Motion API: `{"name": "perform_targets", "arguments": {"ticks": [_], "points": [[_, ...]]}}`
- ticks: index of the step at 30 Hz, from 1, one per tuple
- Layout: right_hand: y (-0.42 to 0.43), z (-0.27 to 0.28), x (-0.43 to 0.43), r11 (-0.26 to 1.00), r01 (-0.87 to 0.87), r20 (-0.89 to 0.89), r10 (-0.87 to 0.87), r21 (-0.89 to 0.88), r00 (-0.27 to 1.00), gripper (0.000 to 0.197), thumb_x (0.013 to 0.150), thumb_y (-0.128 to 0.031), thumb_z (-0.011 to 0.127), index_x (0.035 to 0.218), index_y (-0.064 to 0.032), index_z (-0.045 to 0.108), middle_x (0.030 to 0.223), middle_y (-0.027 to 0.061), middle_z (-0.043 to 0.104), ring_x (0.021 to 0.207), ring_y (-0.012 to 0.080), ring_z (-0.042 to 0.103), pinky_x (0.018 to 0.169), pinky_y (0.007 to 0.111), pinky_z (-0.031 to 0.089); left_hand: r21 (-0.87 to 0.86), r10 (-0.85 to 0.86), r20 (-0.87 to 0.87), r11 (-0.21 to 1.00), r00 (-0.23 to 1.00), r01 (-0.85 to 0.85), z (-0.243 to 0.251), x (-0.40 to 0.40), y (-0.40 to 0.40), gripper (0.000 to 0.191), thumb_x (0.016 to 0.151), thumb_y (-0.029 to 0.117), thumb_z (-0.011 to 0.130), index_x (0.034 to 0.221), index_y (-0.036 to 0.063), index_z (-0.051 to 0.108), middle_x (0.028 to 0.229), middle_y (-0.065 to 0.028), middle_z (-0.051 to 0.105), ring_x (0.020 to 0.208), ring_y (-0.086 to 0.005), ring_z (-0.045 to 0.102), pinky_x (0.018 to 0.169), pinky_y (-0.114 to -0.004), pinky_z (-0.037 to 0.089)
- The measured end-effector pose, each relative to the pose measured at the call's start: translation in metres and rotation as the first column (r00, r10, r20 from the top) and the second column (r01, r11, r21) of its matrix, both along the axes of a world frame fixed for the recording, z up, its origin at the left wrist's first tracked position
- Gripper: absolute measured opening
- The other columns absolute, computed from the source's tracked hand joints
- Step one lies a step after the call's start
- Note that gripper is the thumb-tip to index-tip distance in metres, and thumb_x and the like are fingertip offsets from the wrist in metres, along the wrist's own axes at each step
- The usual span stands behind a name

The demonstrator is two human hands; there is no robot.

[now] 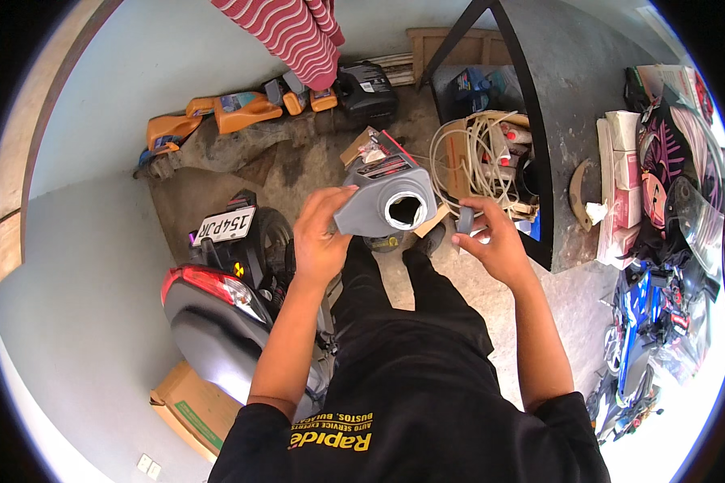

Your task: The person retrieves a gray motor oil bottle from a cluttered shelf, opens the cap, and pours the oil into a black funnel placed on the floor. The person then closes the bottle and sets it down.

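Observation:
My left hand (322, 232) grips a grey plastic oil bottle (368, 208) by its side. The bottle's round mouth faces me, uncapped, with white torn seal remnants around the rim. To the right of the bottle, my right hand (492, 238) holds a dark grey screw cap (466, 220) between thumb and fingers, apart from the mouth. The bottle bears a black and red label, partly turned away. Behind it lie a small open cardboard piece and crumpled white paper (373, 152).
A parked scooter (217, 326) stands at left, above a cardboard box (187, 410). Orange oil bottles (248, 111) and a black jug (367, 90) line the wall. At right, a black-edged bench (565, 139) has coiled clear hose (486, 163) and boxes beneath. Another motorcycle (637, 326) stands beyond.

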State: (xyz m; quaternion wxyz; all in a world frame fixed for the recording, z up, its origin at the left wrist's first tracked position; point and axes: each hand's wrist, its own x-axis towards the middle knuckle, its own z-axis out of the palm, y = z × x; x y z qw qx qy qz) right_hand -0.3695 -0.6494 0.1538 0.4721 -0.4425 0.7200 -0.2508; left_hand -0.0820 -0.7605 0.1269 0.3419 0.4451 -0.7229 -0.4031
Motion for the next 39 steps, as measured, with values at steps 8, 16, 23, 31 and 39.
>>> {"name": "perform_targets", "arguments": {"ticks": [8, 16, 23, 31, 39], "points": [[0.011, 0.002, -0.005, 1.000, -0.007, -0.039, 0.007, -0.015, 0.999, 0.058, 0.082, -0.006, 0.084, 0.135, -0.0068, 0.059, 0.109, 0.0065, 0.066, 0.093, 0.0161, 0.065, 0.082, 0.032, 0.055, 0.003, -0.038, 0.025, 0.999, 0.999, 0.038, 0.008, -0.005, 0.008, 0.041, 0.075, -0.002, 0.074, 0.116, 0.0024, 0.071, 0.114, -0.0124, 0.071, 0.107, -0.0330, 0.066, 0.094, -0.040, 0.052], [-0.012, 0.027, 0.015, 0.989, -0.046, 0.012, 0.048, -0.137, 0.999, 0.060, 0.081, 0.000, 0.083, 0.136, -0.0060, 0.060, 0.113, 0.0045, 0.063, 0.092, 0.0141, 0.062, 0.085, 0.031, 0.055, 0.015, -0.029, 0.042, 0.999, 0.999, 0.028, 0.000, 0.011, 0.014, 0.039, 0.076, -0.001, 0.072, 0.115, 0.0028, 0.072, 0.113, -0.0122, 0.071, 0.105, -0.0335, 0.066, 0.092, -0.040, 0.052], [-0.035, 0.049, 0.043, 0.973, -0.107, 0.046, 0.118, -0.206, 0.992, 0.062, 0.078, 0.001, 0.084, 0.134, -0.0069, 0.060, 0.126, 0.0060, 0.065, 0.099, 0.0152, 0.062, 0.089, 0.031, 0.055, -0.051, 0.017, 0.043, 0.999, 0.999, -0.015, 0.000, 0.033, 0.021, 0.042, 0.074, -0.005, 0.072, 0.115, 0.0033, 0.072, 0.113, -0.0119, 0.071, 0.106, -0.0335, 0.066, 0.091, -0.040, 0.053], [-0.049, 0.075, 0.062, 0.937, -0.235, -0.110, 0.213, -0.259, 0.971, 0.058, 0.079, 0.003, 0.079, 0.133, -0.0100, 0.061, 0.131, 0.0088, 0.061, 0.101, 0.0235, 0.064, 0.087, 0.035, 0.054, -0.077, 0.038, -0.189, 0.996, 0.981, -0.054, 0.028, 0.044, 0.026, 0.048, 0.070, -0.012, 0.073, 0.116, 0.0021, 0.071, 0.117, -0.0132, 0.072, 0.108, -0.0322, 0.069, 0.095, -0.039, 0.054], [-0.042, 0.120, 0.056, 0.924, -0.226, -0.169, 0.180, -0.309, 0.969, 0.063, 0.076, 0.015, 0.070, 0.134, -0.0080, 0.060, 0.138, 0.0071, 0.058, 0.108, 0.0173, 0.059, 0.088, 0.030, 0.054, -0.029, 0.031, -0.370, 0.999, 0.929, -0.045, 0.052, 0.031, 0.041, 0.055, 0.068, -0.018, 0.070, 0.119, 0.0002, 0.069, 0.120, -0.0152, 0.071, 0.110, -0.0315, 0.069, 0.097, -0.037, 0.054]]}}
